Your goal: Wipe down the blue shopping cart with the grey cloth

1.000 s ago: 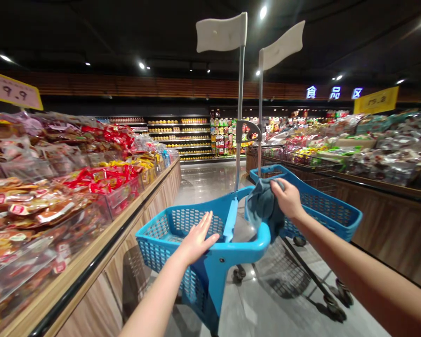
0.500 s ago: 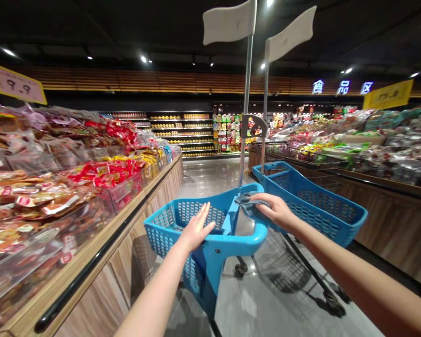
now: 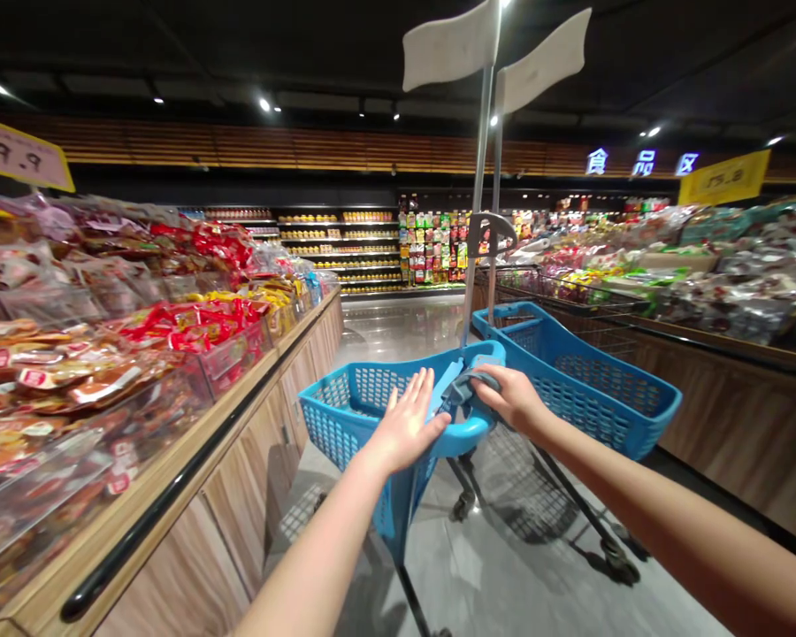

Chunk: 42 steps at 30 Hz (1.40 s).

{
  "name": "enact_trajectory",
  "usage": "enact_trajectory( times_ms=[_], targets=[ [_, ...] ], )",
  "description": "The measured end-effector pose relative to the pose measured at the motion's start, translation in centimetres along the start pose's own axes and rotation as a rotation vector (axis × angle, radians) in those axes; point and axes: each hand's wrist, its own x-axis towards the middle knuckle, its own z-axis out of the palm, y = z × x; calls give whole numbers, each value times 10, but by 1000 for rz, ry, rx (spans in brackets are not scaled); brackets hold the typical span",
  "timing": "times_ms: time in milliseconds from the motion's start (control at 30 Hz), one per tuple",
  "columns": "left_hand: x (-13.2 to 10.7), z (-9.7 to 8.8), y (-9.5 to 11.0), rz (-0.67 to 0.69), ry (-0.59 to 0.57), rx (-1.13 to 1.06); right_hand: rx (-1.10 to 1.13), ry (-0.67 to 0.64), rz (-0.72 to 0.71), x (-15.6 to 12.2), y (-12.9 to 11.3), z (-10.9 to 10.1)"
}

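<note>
In front of me stands a small blue plastic shopping cart (image 3: 345,433) with a grey pole and a white flag (image 3: 447,49). My left hand (image 3: 408,425) rests on the cart's near rim, fingers stretched out and apart, holding nothing. My right hand (image 3: 514,398) grips a grey-blue cloth (image 3: 463,389) and presses it against the cart's handle end, near the foot of the pole. Part of the cloth is hidden under the fingers. Just behind and to the right is a second blue cart (image 3: 590,389), with its own flag (image 3: 545,62).
A wood-panelled display counter (image 3: 239,522) heaped with packaged food runs along the left, edged by a black rail (image 3: 192,478). Another stocked counter (image 3: 716,398) lines the right side. Shiny grey floor (image 3: 398,323) leads to stocked shelves (image 3: 338,252) at the back.
The near cart has turned and shifted slightly right. My left hand has moved right along its rim, closer to my right hand. The cloth has moved a little lower on the handle end.
</note>
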Motion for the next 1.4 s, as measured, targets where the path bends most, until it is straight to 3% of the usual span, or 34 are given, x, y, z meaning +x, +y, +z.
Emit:
enact_trajectory(
  times_ms=[133,267,367,467,533,633,700,767,867,933,1000,1100,1167,1300,1400],
  targets=[
    [2,4,9,24,-122,-51,-163,119,148,22,26,1],
    [0,8,4,98,-120,-62,-194,230,295,44,53,-8],
    [7,8,-24,57,-84,-75,-89,19,220,50,64,-24],
    [20,8,-71,-178,6,-11,-23,-300,94,52,65,-44],
    [28,10,-100,-293,14,33,-37,-406,65,55,61,-52],
    [32,17,-122,-301,-73,32,-133,-477,2,62,53,-46],
    [30,20,-120,-278,-158,-19,-251,-401,3,66,52,-34],
    [25,22,-110,-272,-221,-61,-402,-222,101,69,55,-23],
    [13,24,-88,-311,-221,-75,-448,-44,212,68,64,-22],
    [5,25,-74,-350,-183,-79,-280,-147,170,64,66,-33],
    [-1,24,-65,-341,-176,-89,-79,-360,90,57,62,-48],
    [-7,21,-65,-267,-203,-65,53,-596,-16,49,45,-68],
    [-9,18,-72,-254,-189,8,47,-649,-29,48,34,-72],
    [-14,19,-87,-354,-180,78,-24,-722,36,53,30,-65],
    [-17,24,-89,-371,-180,72,-260,-663,53,52,36,-58]
  ],
)
